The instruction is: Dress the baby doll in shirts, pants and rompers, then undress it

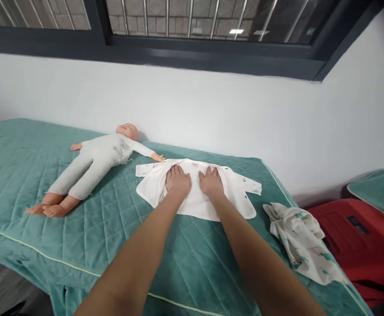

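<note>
A small white baby jacket (pixel 195 206) lies spread open on the green quilted cover, its patterned sleeves stretched out to both sides. My left hand (pixel 178 181) rests flat on the inside of the jacket, fingertips near the left front panel. My right hand (pixel 211 181) lies flat on it too, a short way to the right, with its fingertips by the right panel's fold. Left of the jacket a baby doll (pixel 99 156) with a white cloth body lies on its back. One of the doll's hands reaches to the jacket's upper left edge.
A crumpled patterned cloth (pixel 299 241) hangs over the bed's right edge. Beyond it stands a red plastic object (pixel 363 237) with a green cloth (pixel 381 193) on top. The green quilted cover (pixel 119 237) runs up to a white wall (pixel 195 109) below a dark-framed barred window (pixel 192 55).
</note>
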Motion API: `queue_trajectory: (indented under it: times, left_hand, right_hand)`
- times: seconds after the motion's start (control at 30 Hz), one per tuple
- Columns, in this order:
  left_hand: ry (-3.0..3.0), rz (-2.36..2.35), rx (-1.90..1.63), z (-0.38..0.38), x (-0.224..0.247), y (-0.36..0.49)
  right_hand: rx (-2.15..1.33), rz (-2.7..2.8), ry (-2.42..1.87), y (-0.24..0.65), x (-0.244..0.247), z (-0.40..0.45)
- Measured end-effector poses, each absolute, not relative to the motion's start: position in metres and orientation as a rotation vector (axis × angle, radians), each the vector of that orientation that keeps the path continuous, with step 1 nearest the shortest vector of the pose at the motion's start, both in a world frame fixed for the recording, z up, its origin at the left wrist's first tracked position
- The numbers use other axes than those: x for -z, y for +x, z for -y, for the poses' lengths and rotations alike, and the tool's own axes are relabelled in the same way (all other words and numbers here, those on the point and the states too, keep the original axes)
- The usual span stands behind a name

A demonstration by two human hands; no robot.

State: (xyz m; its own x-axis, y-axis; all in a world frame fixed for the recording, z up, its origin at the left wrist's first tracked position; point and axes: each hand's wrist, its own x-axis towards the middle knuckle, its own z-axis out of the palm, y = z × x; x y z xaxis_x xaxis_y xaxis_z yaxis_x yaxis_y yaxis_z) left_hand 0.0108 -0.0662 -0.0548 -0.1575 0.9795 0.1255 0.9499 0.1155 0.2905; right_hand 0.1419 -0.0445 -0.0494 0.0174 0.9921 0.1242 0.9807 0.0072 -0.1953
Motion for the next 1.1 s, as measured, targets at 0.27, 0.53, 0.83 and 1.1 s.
queue_trajectory:
  times: [0.27, 0.53, 0.83, 1.1]
  left_hand:
    - [2.035, -2.201, -0.421, 0.101, 0.055, 0.010]
    - [2.123, -2.144, -0.440, 0.137, 0.053, 0.004]
    - [2.341, -1.959, -0.626, 0.222, 0.059, -0.009]
    - [2.026, -2.244, -1.062, 0.187, 0.053, -0.105]
  right_hand:
    - [0.013, 2.453, -1.618, 0.136, 0.049, 0.061]
    - [-0.056, 2.513, -1.708, 0.143, 0.053, 0.083]
    - [0.007, 2.604, -1.615, 0.147, 0.046, 0.165]
    - [-0.382, 2.600, -1.367, 0.144, 0.026, 0.210]
